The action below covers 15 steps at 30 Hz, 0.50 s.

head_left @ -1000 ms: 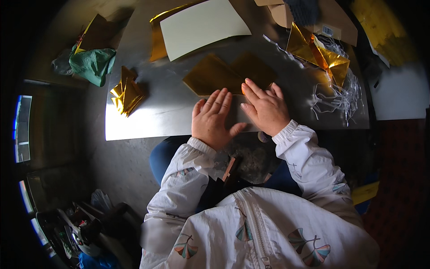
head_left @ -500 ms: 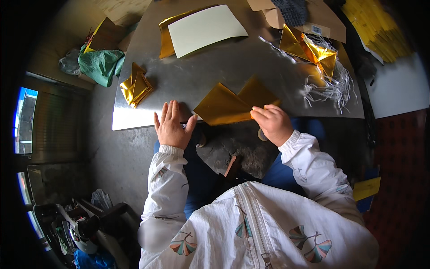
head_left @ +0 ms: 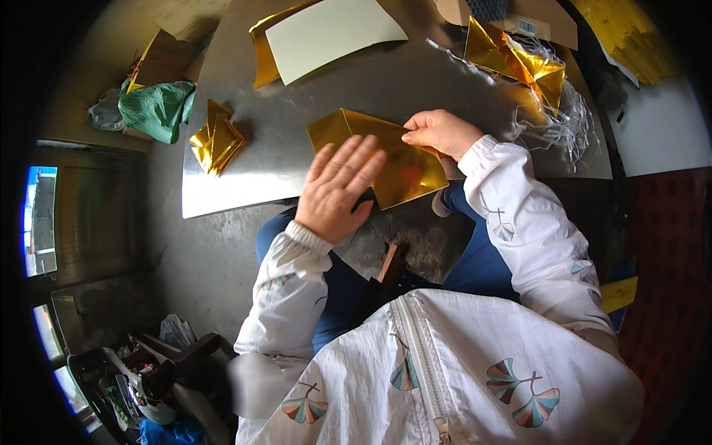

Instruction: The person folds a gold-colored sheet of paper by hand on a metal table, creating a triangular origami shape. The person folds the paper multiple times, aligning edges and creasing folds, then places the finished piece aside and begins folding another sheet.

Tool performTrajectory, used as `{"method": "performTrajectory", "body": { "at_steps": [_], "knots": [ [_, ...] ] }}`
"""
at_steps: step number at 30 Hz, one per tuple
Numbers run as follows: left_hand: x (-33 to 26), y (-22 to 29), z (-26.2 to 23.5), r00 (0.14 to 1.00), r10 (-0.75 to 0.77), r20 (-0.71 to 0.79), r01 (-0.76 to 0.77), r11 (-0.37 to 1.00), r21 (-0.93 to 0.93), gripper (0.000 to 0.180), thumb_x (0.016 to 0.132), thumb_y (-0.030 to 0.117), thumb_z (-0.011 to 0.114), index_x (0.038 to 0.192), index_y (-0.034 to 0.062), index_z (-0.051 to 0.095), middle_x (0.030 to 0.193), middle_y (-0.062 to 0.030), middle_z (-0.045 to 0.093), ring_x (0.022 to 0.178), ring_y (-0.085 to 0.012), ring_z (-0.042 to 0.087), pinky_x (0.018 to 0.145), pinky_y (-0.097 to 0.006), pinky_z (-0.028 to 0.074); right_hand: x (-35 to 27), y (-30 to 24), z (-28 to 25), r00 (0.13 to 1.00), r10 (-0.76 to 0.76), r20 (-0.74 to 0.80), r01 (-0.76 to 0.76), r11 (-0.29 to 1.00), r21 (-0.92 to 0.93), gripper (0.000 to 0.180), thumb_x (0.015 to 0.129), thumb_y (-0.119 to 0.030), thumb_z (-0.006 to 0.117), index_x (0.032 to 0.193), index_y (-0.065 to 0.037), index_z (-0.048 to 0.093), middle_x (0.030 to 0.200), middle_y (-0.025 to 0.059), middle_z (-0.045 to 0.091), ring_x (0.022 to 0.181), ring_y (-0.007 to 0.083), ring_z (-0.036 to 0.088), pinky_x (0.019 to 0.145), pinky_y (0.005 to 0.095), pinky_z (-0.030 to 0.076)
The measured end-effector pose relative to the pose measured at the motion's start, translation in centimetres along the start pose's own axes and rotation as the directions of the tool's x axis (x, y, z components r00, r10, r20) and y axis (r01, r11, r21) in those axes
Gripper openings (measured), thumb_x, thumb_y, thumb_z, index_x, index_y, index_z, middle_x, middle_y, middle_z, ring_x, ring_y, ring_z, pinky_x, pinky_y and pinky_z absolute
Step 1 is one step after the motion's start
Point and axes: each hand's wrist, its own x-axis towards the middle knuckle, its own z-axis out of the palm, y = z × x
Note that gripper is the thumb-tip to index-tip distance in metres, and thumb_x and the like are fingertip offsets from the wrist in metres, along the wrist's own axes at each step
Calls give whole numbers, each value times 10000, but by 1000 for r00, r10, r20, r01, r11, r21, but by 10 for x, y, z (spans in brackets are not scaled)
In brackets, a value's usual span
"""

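A folded sheet of shiny gold foil paper [head_left: 406, 176] lies at the near edge of the metal table, one corner out past it. My right hand [head_left: 445, 136] pinches the sheet's upper right edge between thumb and fingers. Over the sheet's left part my left hand [head_left: 340, 187] is open, fingers stretched out; whether it presses on the paper, I cannot tell. To the left sits a folded gold foil piece [head_left: 216, 141] with pointed tips. Another folded gold foil piece [head_left: 541, 70] rests at the right, on white strings [head_left: 571, 132].
Farther back on the metal table [head_left: 245, 169] lies a cream sheet [head_left: 334, 38] over gold paper [head_left: 264, 53]. Cardboard [head_left: 545, 31] is at the far right. A green plastic bag [head_left: 157, 111] stands left of the table. A white surface [head_left: 667, 137] adjoins the right side.
My left hand has moved right, from the bare tabletop onto the gold paper. The paper has been turned and its outline has changed, while my right hand has shifted up along it.
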Motion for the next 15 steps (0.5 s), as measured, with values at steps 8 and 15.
{"method": "performTrajectory", "body": {
  "at_steps": [8,15],
  "knots": [
    [22,-3,41,999,18,41,-19,999,41,634,730,195,728,1338,138,558,1444,-47,501,1337,-211,461,1083,-435,372,2,-4,-19,857,-513,-52,274,539,-797,304,810,-190,720,1057,-18,678,1078,141,677,904,280,648,810,336,508],
    [29,5,37,999,-2,-53,1,1000,-23,420,770,124,728,1187,128,674,1294,-61,615,1187,-230,592,918,-422,466,-88,36,7,804,-593,26,219,255,-942,519,820,-355,710,1256,-83,632,1396,51,551,979,232,587,1098,490,299]
  ]
}}
